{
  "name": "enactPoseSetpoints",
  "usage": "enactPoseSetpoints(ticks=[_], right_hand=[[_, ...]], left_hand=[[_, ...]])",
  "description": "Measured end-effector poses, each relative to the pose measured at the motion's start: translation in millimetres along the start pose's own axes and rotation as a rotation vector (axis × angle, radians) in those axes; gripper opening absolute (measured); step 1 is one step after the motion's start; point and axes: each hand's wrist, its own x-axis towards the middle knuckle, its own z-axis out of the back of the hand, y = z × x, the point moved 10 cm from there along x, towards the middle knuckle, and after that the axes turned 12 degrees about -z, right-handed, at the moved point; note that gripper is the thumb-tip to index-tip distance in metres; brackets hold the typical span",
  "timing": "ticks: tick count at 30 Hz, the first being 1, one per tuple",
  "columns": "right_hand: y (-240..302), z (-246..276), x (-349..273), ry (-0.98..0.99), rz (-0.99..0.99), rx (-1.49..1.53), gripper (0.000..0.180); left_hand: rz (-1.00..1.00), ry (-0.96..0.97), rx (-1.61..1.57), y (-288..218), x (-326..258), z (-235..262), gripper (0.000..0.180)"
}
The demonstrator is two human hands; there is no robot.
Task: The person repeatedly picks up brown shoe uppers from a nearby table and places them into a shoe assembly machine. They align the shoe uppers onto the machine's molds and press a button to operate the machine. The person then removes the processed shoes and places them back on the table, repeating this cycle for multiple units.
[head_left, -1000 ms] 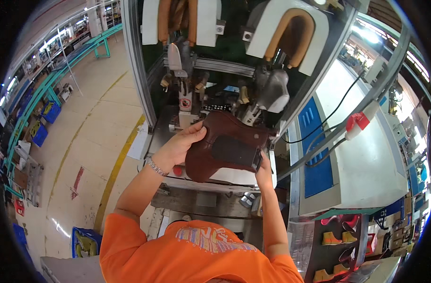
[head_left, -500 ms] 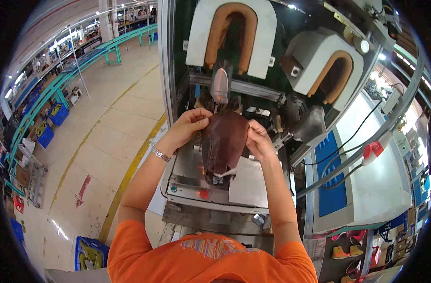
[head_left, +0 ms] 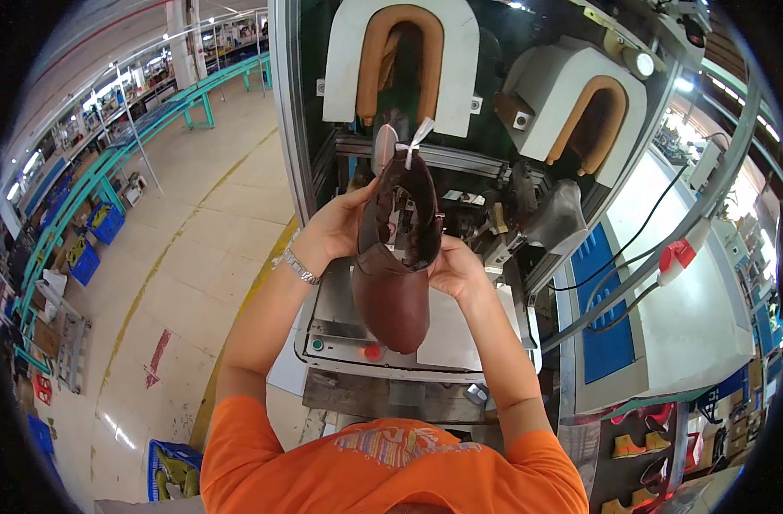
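Currently, one brown leather shoe upper (head_left: pixel 397 257) is held upright before the machine, the left hand (head_left: pixel 336 231) clasping its left side and the right hand (head_left: pixel 454 267) its right. It appears not yet seated on the metal form (head_left: pixel 383 147) behind its heel. Two U-shaped moulds (head_left: pixel 400 60) stand above.

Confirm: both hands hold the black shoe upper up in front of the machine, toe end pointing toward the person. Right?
Not quite. The shoe upper is dark brown, not black, as the head view shows. The rest stands: the left hand and right hand hold it in front of the machine, toe end toward the person.
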Motion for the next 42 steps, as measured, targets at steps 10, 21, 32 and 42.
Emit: enactPoseSetpoints(ticks=[10,21,32,42], right_hand=[[3.8,-31.7,-42.7,0.410,0.027,-0.880,0.025],[-14.5,-89.4,-43.6,0.269,-0.123,-1.160,0.035],[43.8,-57.2,-12.6,0.239,0.190,-0.834,0.021],[155.9,-19.9,37.9,0.093,0.767,-0.271,0.022]], left_hand=[[0.282,0.342,0.630,40.3,-50.6,-35.6,0.026],[0.295,0.542,1.065,24.0,-76.3,-48.3,0.020],[-0.002,0.472,1.078,-35.8,-39.5,10.5,0.020],[-0.760,0.006,0.606,-113.5,46.6,22.7,0.022]])
